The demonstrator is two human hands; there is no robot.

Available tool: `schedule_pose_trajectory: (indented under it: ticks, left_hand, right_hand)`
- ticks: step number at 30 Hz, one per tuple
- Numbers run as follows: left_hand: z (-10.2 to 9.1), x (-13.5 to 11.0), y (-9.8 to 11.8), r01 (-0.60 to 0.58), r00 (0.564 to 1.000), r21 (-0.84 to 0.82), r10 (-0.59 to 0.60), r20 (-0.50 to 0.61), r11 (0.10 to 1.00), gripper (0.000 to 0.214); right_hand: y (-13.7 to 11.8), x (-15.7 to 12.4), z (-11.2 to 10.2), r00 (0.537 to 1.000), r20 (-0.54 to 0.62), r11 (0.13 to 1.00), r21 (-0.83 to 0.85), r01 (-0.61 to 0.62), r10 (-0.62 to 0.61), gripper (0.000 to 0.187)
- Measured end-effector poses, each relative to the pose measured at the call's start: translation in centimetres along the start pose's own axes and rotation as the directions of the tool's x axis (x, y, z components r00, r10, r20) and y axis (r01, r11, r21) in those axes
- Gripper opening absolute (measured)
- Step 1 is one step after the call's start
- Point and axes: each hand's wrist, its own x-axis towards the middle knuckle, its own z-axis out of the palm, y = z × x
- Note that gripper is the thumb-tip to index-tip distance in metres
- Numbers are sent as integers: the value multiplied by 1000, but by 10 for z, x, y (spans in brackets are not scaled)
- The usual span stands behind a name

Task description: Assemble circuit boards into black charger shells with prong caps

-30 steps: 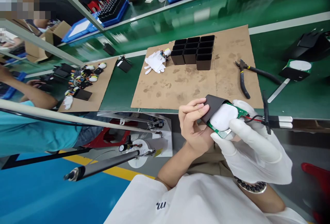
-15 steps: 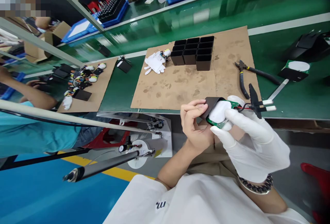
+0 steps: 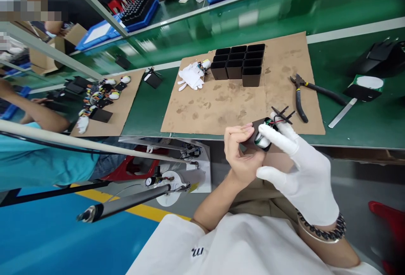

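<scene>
Left hand [image 3: 240, 150]: bare, curled around a dark case [image 3: 251, 138] near the bench's front edge.
Right hand [image 3: 308, 178]: gloved in white, bracelet [image 3: 329, 233] at the wrist; fingers at the case's open end, thumb spread apart.
Board [image 3: 263, 141]: green with white, partly inside the case.
Wires [image 3: 278, 121]: red and black, beside the gloved fingers, leading to a black piece [image 3: 284, 115].
Cardboard [image 3: 211, 112]: flat on the green bench [image 3: 148, 117], bearing grouped open cases [image 3: 238, 65], a loose white glove [image 3: 191, 76] left of them, and pliers [image 3: 300, 91] at right, one handle past the edge.
Far right: another board [image 3: 368, 82] beside a pale strip [image 3: 342, 113].
Far left: a co-worker's arm [image 3: 34, 105] near heaped parts [image 3: 103, 93].
</scene>
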Motion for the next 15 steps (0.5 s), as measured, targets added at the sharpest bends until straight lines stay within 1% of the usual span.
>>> schedule_pose_trajectory:
  ticks: [1, 3, 5, 8, 10, 11, 12, 14, 15]
  left_hand:
    - [0, 0, 0, 12, 1000, -8, -12, -5, 1000, 30]
    - [-1, 0, -1, 22, 1000, -13, -22, -19, 1000, 31]
    - [1, -3, -3, 23, 999, -16, -23, -34, 1000, 30]
    - [10, -11, -9, 18, 995, 3, -18, -97, 1000, 23]
    - [19, -16, -17, 38, 993, 39, -34, -115, 999, 24]
    - [23, -18, -21, 69, 994, 58, -63, -94, 996, 24]
    - [27, -19, -26, 104, 994, 74, -100, -50, 992, 24]
    - [33, -15, -37, 156, 982, 105, -165, 88, 982, 19]
    - [34, -11, -41, 173, 968, 126, -192, 161, 977, 17]
  right_hand:
    - [0, -2, 1, 1000, -19, 999, 38, -9, 10, 52]
    - [-3, -6, 4, 991, -127, 995, 96, -35, 48, 51]
    - [-7, -10, 9, 973, -211, 992, 102, -71, 91, 55]
    - [-9, -6, 21, 970, -199, 990, 8, -139, 138, 53]
    - [2, 2, 30, 971, -187, 984, -70, -163, 147, 48]
    - [11, 7, 35, 973, -181, 982, -98, -161, 142, 44]
    - [22, 12, 39, 977, -167, 982, -113, -153, 133, 38]
    - [45, 22, 43, 986, -118, 987, -94, -126, 115, 31]
    - [56, 26, 42, 989, -90, 990, -71, -122, 116, 30]
